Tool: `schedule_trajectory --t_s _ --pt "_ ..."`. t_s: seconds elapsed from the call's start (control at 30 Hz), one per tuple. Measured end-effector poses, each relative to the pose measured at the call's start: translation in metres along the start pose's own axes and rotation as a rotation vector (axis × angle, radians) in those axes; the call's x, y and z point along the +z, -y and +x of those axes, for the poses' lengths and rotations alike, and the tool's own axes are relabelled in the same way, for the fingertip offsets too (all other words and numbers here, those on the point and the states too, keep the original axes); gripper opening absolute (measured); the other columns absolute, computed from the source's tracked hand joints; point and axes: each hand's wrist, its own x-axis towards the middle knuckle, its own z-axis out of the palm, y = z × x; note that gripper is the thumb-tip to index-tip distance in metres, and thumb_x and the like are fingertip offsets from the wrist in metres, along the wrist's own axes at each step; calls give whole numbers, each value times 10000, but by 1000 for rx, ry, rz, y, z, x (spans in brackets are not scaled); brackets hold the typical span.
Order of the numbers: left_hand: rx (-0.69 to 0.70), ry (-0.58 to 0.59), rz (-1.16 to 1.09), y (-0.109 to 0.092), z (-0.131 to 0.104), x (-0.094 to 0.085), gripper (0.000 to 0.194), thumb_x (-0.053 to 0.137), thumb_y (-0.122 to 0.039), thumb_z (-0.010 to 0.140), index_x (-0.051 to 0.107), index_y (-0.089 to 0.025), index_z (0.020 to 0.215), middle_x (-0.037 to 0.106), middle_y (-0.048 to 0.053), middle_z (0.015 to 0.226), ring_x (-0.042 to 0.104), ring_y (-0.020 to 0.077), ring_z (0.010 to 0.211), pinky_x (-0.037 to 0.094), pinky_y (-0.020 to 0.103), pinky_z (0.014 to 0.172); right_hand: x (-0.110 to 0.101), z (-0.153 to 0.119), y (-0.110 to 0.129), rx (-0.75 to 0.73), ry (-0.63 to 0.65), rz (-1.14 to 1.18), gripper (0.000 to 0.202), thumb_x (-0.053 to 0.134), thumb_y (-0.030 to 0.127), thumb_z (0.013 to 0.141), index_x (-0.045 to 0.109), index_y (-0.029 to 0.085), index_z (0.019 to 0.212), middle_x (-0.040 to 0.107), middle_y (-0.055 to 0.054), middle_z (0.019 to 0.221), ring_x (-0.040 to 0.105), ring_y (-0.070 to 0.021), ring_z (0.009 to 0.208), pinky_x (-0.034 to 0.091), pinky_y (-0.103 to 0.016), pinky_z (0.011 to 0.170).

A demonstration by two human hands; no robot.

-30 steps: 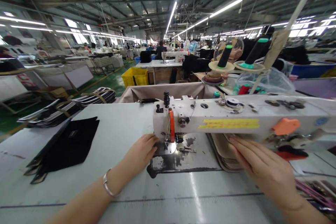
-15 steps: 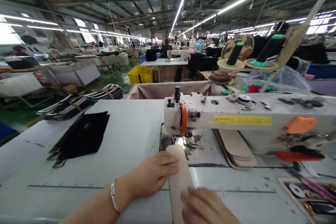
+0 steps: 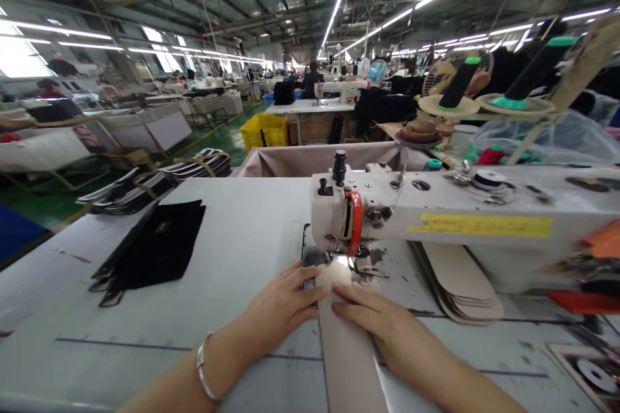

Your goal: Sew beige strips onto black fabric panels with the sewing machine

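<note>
A long beige strip [image 3: 349,361] lies on the white table [image 3: 242,251], its rounded far end under the needle of the white sewing machine [image 3: 436,219]. My left hand [image 3: 278,306] rests flat on the strip's left edge, fingers spread. My right hand [image 3: 382,326] presses flat on its right side, fingertips close to the presser foot. Neither hand grips anything. A stack of similar beige strips [image 3: 460,284] lies under the machine's arm to the right.
Black fabric pieces [image 3: 155,248] lie on the table's left. Bundled black-and-white pieces [image 3: 159,181] sit at the far left edge. Thread cones [image 3: 455,87] stand behind the machine. A yellow crate [image 3: 264,131] and other workstations with people are farther back.
My right hand left the beige stack, brought one strip in front of the needle and now lies flat on it. My left hand slid onto the strip's left edge.
</note>
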Motion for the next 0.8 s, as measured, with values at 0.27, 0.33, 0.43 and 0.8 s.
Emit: schedule_trajectory --t_s 0.27,0.33,0.43,0.8 --pt "-81 15 -36 2 -1 -1 331 630 -265 930 648 -261 1260 531 84 1428 505 291 1314 445 488 1119 2 6 -6 39 -283 -95 335 456 173 987 637 258 1256 648 -74 1288 633 -184 1150 567 -328 938" --pt "-102 12 -68 3 -2 0 318 615 -266 941 653 -263 1257 524 81 1436 509 288 1311 448 475 1119 3 10 -6 38 -280 -45 361 419 143 991 633 250 1261 649 -64 1291 627 -160 1160 559 -285 942" --pt "-144 5 -121 5 -1 0 311 596 -279 954 658 -263 1258 521 80 1445 507 285 1316 450 462 1119 4 15 -7 32 -281 -15 377 409 96 972 651 238 1224 656 -58 1279 628 -163 1150 558 -302 947" --pt "-141 -15 -241 11 17 1 309 572 -201 966 672 -231 1257 590 65 1392 523 245 1306 390 388 1171 7 16 -14 55 -301 -142 318 467 105 963 669 218 1181 706 -60 1142 637 -206 960 558 -375 854"
